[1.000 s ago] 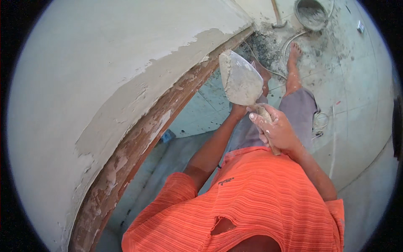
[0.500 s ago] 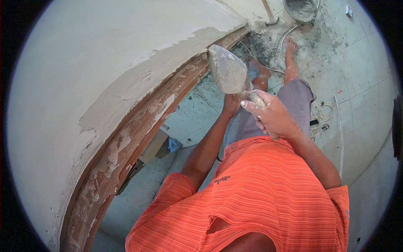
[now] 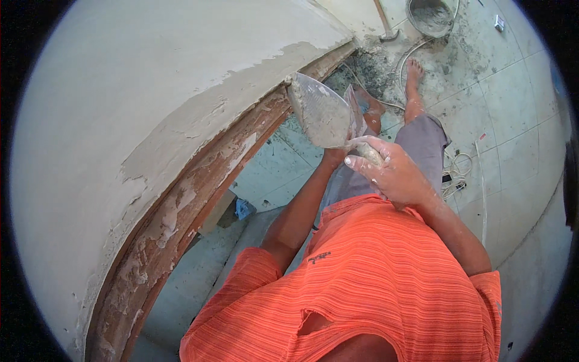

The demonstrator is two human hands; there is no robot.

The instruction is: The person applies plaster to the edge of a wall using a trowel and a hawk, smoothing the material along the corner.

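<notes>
shifted slightly down along the wooden beam [image 3: 202,187] within a second, my trowel [image 3: 322,117] slants, handle to blade, leftward onto that beam; my right hand [image 3: 392,169] clasps the handle, while my left hand [image 3: 333,158], nearer the beam, hides its grip: i cannot tell.

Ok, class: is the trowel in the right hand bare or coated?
Coated: grey mix spreads over much of the trowel's blade; its thickness, I cannot tell.
</notes>
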